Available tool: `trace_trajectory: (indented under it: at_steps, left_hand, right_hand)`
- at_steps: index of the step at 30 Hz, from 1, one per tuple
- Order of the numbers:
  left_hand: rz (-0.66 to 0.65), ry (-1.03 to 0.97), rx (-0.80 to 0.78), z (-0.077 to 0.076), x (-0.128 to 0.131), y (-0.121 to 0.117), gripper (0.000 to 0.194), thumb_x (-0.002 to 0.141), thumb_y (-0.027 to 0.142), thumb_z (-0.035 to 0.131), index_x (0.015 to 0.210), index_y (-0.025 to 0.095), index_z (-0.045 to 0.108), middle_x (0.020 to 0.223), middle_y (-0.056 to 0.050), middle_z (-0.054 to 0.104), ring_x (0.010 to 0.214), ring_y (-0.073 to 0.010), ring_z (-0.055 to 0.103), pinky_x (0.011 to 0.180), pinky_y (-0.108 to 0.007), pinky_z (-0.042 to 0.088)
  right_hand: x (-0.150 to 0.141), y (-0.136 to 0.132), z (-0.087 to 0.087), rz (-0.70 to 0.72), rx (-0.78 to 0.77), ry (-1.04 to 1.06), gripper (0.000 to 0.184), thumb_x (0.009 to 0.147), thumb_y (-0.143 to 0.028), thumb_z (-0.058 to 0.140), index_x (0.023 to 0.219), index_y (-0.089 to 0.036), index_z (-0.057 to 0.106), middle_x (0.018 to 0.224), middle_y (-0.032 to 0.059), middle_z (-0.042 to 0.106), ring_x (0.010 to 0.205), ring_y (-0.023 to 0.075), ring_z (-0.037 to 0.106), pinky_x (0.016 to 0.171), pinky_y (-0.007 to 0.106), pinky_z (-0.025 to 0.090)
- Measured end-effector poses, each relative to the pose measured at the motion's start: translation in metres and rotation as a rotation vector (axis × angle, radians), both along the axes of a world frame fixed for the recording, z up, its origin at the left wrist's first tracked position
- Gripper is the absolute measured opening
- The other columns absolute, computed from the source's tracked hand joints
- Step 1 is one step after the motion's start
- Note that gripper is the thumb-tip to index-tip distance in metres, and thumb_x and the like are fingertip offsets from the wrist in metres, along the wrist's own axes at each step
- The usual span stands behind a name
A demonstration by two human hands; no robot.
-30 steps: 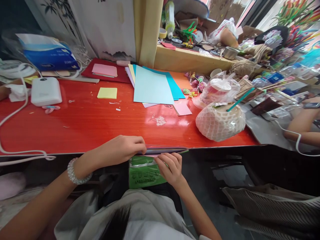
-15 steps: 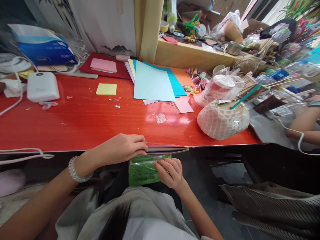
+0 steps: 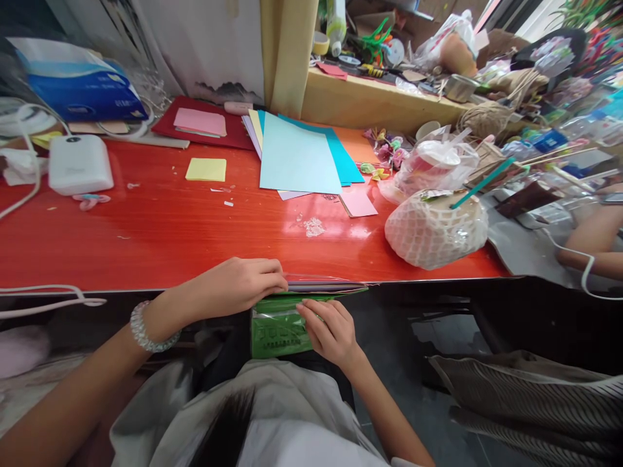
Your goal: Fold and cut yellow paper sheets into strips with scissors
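A green plastic packet (image 3: pixel 280 334) stands over my lap against the table's front edge, with the edges of a stack of paper (image 3: pixel 326 286) showing at its top. My left hand (image 3: pixel 250 282) is closed on the packet's upper left edge, fingertips curled over and partly hidden. My right hand (image 3: pixel 331 327) pinches the clear film on the packet's front, thumb and fingers together. A clear bead bracelet (image 3: pixel 150 327) circles my left wrist.
Coloured sheets (image 3: pixel 299 155), a yellow paper pad (image 3: pixel 206 169) and a white power bank (image 3: pixel 80 164) lie on the red table (image 3: pixel 160 227). A net-wrapped coconut (image 3: pixel 435 230) with a straw stands at the right. Another person's arm (image 3: pixel 596 233) rests at the far right.
My right hand has moved from the packet's top edge, where pink paper showed, to the clear film on its front. The left hand keeps its place. The view has shifted slightly.
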State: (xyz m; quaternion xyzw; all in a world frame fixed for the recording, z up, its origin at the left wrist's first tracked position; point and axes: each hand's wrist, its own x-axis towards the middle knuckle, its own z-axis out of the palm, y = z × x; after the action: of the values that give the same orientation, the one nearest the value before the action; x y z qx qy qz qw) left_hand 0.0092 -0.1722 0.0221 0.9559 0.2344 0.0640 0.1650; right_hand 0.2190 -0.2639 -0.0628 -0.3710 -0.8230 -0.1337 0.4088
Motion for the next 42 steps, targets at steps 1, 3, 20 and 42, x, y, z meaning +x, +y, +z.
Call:
trace_trajectory:
  at_steps: [1, 3, 20, 42]
  left_hand:
    - [-0.001, -0.006, 0.003, 0.000, 0.000, 0.000, 0.028, 0.096, 0.024, 0.037, 0.099, 0.019, 0.064, 0.095, -0.003, 0.062, 0.079, -0.0107, 0.059, 0.067, -0.020, 0.041]
    - [-0.003, -0.024, 0.005, -0.001, 0.000, 0.000, 0.028, 0.096, 0.025, 0.037, 0.099, 0.020, 0.064, 0.095, -0.003, 0.062, 0.079, -0.0104, 0.059, 0.067, -0.020, 0.042]
    - [0.023, 0.021, 0.009, -0.007, -0.003, -0.002, 0.026, 0.091, 0.009, 0.036, 0.107, 0.021, 0.054, 0.103, -0.002, 0.059, 0.087, -0.0136, 0.056, 0.068, -0.023, 0.040]
    - [0.024, 0.022, 0.074, -0.011, 0.000, -0.001, 0.015, 0.094, 0.029, 0.042, 0.101, 0.020, 0.052, 0.095, -0.001, 0.058, 0.083, -0.0145, 0.055, 0.064, -0.024, 0.037]
  right_hand:
    - [0.000, 0.000, 0.000, 0.004, 0.000, 0.002, 0.024, 0.088, -0.010, 0.048, 0.107, -0.012, 0.063, 0.091, 0.0102, 0.069, 0.083, 0.0149, 0.063, 0.066, 0.027, 0.049]
    - [-0.001, 0.000, 0.001, 0.008, 0.001, 0.000, 0.024, 0.088, -0.010, 0.048, 0.107, -0.011, 0.063, 0.089, 0.0101, 0.068, 0.082, 0.0152, 0.062, 0.066, 0.027, 0.048]
    - [-0.006, 0.001, -0.010, -0.202, -0.080, 0.073, 0.054, 0.082, -0.007, 0.055, 0.134, -0.015, 0.045, 0.100, 0.0103, 0.058, 0.088, 0.0171, 0.058, 0.076, 0.026, 0.050]
    - [-0.002, -0.001, -0.017, -0.096, -0.075, 0.085, 0.040, 0.083, -0.008, 0.051, 0.122, -0.016, 0.055, 0.097, 0.0104, 0.064, 0.084, 0.0173, 0.062, 0.073, 0.027, 0.051]
